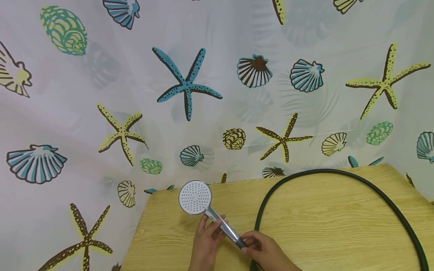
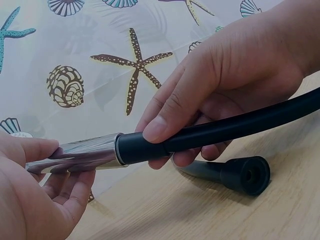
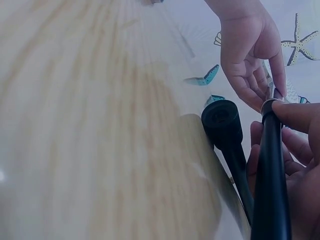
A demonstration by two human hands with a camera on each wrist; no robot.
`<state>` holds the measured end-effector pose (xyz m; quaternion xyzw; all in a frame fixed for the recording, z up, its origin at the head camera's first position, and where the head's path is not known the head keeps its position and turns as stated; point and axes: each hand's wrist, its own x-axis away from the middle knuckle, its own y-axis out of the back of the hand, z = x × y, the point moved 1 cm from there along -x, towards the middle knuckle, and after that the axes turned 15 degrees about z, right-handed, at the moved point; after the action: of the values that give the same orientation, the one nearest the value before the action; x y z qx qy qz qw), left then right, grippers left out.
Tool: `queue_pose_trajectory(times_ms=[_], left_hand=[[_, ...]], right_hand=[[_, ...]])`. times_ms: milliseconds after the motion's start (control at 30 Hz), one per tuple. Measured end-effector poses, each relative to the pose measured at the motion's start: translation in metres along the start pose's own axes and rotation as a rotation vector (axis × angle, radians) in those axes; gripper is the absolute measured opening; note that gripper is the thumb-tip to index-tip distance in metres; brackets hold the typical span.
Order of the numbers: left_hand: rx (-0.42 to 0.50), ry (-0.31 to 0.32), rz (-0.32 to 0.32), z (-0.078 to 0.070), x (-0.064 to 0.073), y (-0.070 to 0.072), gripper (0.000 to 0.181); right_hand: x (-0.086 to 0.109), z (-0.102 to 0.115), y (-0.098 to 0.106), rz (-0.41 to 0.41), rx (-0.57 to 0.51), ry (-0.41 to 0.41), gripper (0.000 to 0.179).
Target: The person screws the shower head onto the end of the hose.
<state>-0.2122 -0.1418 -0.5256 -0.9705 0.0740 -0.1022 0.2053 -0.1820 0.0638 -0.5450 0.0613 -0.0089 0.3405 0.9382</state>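
Observation:
A hand shower [image 1: 194, 197] with a round white spray face and a chrome handle [image 2: 97, 152] tilts above the table, spray face up and to the left. My left hand [image 1: 206, 241] grips the handle below the head. At the handle's lower end, my right hand [image 1: 266, 250] pinches the black collar [image 2: 137, 146] of a black hose [image 2: 250, 122], thumb on top and fingers beneath. Collar and chrome rim meet with no gap visible; whether they are threaded together I cannot tell. The hose's other end, a flared black fitting [image 3: 221, 122], is beside my right hand.
The hose arches in a wide loop over the right half of the wood-grain table [image 1: 312, 214]. Behind and to both sides hangs a white curtain [image 1: 220, 30] printed with starfish and shells, close against the table's back edge.

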Motion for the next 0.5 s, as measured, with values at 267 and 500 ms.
queue_pose_trajectory(times_ms=[267,500], left_hand=[[-0.007,0.010,-0.011,-0.0017,0.0003,-0.0018,0.072],[-0.012,0.008,-0.006,-0.0024,0.0012,-0.0023,0.072]], right_hand=[[0.0009,-0.0009,0.0011,0.004,0.007,0.013,0.031],[0.0011,-0.0027,0.0018,0.016,0.024,0.011,0.032]])
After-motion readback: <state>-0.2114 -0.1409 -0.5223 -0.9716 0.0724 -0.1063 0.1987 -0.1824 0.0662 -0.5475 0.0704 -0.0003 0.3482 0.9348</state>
